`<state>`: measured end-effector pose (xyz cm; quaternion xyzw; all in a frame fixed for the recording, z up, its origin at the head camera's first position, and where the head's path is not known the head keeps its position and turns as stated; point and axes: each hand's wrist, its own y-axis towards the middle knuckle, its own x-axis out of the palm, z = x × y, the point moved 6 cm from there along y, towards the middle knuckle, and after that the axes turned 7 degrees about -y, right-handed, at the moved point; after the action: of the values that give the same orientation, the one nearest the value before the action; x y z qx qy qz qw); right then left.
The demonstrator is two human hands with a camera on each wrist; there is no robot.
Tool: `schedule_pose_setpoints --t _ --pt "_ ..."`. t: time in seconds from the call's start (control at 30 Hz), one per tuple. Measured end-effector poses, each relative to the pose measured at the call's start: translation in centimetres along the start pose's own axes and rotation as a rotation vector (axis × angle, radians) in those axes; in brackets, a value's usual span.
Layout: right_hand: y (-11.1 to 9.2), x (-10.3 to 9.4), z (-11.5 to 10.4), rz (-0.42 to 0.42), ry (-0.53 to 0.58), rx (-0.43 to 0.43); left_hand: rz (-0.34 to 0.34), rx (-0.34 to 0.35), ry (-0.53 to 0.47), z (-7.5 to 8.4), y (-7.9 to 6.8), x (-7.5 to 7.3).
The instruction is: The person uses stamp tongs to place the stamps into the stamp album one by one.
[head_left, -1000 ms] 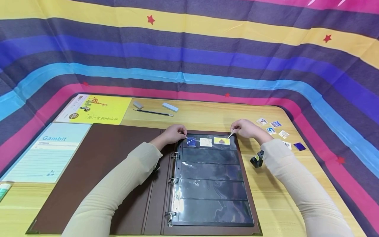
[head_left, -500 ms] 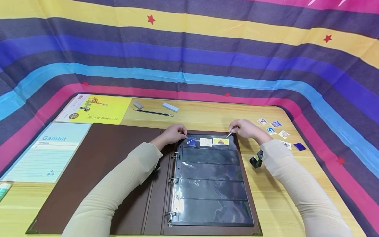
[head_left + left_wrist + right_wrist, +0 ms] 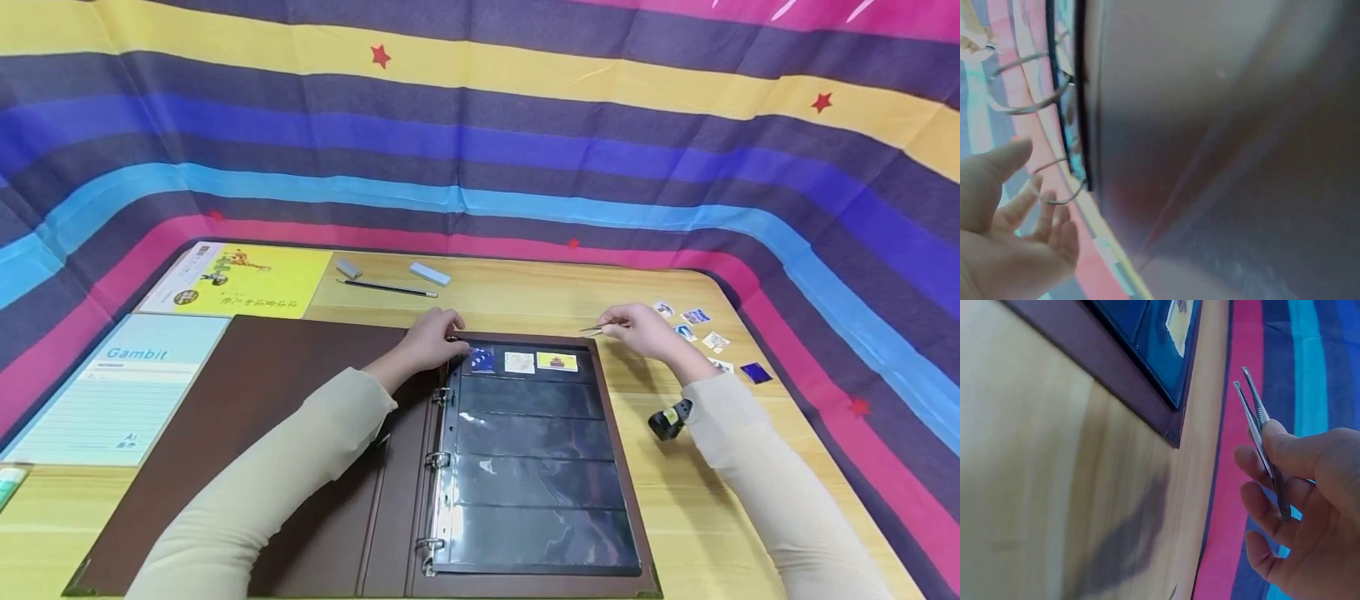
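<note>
A brown ring binder [image 3: 322, 467] lies spread on the table, with a black pocket page [image 3: 536, 437] on its rings. In the page's top row sit a dark blue stamp [image 3: 482, 360], a pale stamp [image 3: 519, 362] and a yellow stamp [image 3: 557, 361]. My left hand [image 3: 435, 335] is at the page's top left corner. Its thumb and fingers stand apart beside a metal ring [image 3: 1060, 181] in the left wrist view. My right hand [image 3: 643, 329] pinches metal tweezers [image 3: 1282, 494] above the binder's top right corner. The tweezers' tips are spread, with nothing between them.
Several loose stamps [image 3: 716, 342] lie right of the right hand. Behind the binder are a pencil [image 3: 386, 288], a white block [image 3: 430, 273] and a small grey block [image 3: 348, 267]. A yellow booklet [image 3: 262, 279] and a pale blue notepad [image 3: 127, 387] lie at the left.
The right hand has drawn the tweezers up and right, away from the yellow stamp, which sits slightly further left in its pocket. The left hand's fingers have loosened and lifted a little.
</note>
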<state>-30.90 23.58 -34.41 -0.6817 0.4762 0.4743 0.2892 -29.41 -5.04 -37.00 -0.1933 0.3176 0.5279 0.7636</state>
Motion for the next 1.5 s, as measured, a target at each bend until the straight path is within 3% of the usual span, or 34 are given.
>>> schedule_pose_setpoints --t 0.07,0.13,0.33,0.47,0.7,0.87,1.03,1.23,1.5 --pt "-1.0 -0.3 0.3 0.020 0.004 0.002 0.048 0.072 0.033 0.7 -0.6 -0.5" --pt "-2.1 -0.6 0.7 0.033 0.015 0.016 0.055 0.129 0.025 1.3 -1.2 -0.7" --pt "-5.5 -1.7 3.0 0.064 0.068 0.065 -0.107 0.200 0.021 1.8 -3.0 1.0" --pt "-7.7 -2.3 5.3 0.102 0.068 0.093 -0.149 0.189 0.066 1.4 -3.5 1.9" --pt "-11.3 -4.2 9.4 0.219 -0.046 0.224 -0.134 0.159 0.079 1.0 -3.3 2.1" --pt "-12.8 -4.4 12.1 0.153 -0.121 0.377 -0.146 0.116 0.057 0.7 -3.0 2.2" --pt "-13.2 -3.7 13.9 0.086 -0.157 0.439 -0.176 0.081 -0.009 0.4 -2.7 2.5" --pt "-12.3 -3.5 14.0 0.086 -0.204 0.405 -0.207 0.044 -0.053 0.3 -2.6 2.7" --pt "-10.5 -2.5 11.9 0.084 -0.185 0.184 -0.210 0.031 -0.058 0.2 -2.5 2.8"
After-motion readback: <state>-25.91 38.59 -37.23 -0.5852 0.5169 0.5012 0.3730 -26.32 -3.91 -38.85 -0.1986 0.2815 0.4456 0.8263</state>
